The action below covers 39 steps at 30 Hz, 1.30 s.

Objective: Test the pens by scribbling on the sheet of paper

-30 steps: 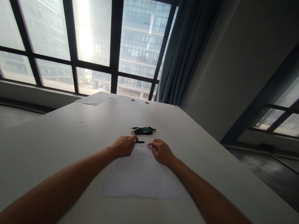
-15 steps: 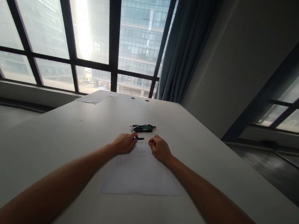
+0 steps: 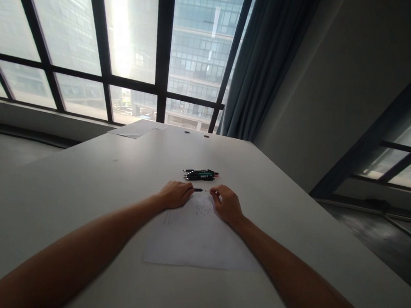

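Both my arms reach out over a white sheet of paper (image 3: 198,241) with faint scribbles near its far edge. My left hand (image 3: 175,194) is curled and pinches one end of a dark pen (image 3: 198,190) that lies level at the sheet's far edge. My right hand (image 3: 225,204) is curled too, its fingertips pinched close to the pen's thin tip; whether they touch it I cannot make out. Just beyond both hands lies a small pile of several pens (image 3: 201,174).
The long pale table (image 3: 82,187) runs toward tall dark-framed windows (image 3: 128,48). More sheets of paper (image 3: 136,128) lie at its far left corner, with two small round holes (image 3: 196,134) near the far edge. A blue-grey curtain (image 3: 265,64) hangs beyond; dark floor lies right.
Both hands stay at the sheet's far edge. My right hand's fingers have closed in toward the pen's tip. The view has tilted slightly.
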Each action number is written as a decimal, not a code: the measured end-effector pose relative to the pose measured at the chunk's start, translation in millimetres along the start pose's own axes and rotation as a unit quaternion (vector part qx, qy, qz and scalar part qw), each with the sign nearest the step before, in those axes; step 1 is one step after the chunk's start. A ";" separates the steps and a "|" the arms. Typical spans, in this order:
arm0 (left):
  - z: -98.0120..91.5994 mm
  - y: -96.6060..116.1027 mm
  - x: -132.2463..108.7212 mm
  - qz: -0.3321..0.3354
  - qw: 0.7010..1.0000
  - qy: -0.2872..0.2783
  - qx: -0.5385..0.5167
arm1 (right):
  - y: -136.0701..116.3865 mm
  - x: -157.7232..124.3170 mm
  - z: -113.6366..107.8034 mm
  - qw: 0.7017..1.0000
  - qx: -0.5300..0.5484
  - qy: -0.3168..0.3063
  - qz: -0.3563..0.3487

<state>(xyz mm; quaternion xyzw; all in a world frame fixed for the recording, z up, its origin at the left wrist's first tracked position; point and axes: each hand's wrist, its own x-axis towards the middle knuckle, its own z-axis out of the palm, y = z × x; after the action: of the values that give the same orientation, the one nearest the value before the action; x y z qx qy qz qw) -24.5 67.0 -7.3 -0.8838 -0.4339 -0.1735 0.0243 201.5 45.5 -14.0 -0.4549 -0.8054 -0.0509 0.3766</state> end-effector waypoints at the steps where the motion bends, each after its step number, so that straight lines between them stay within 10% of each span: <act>1: 0.1 -0.1 0.1 0.000 1.000 -0.001 0.000 | -0.2 0.0 -0.1 1.000 -0.006 0.001 0.003; 39: -1.5 0.7 -0.2 0.013 1.000 -0.007 0.012 | -3.1 -0.1 -0.7 0.999 -0.042 0.003 0.005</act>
<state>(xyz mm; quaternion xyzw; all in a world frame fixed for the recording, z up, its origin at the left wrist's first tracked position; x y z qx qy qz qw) -24.6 66.1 -5.9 -0.8902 -0.4246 -0.1613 0.0344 199.6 43.3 -12.8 -0.4739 -0.7992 -0.0842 0.3601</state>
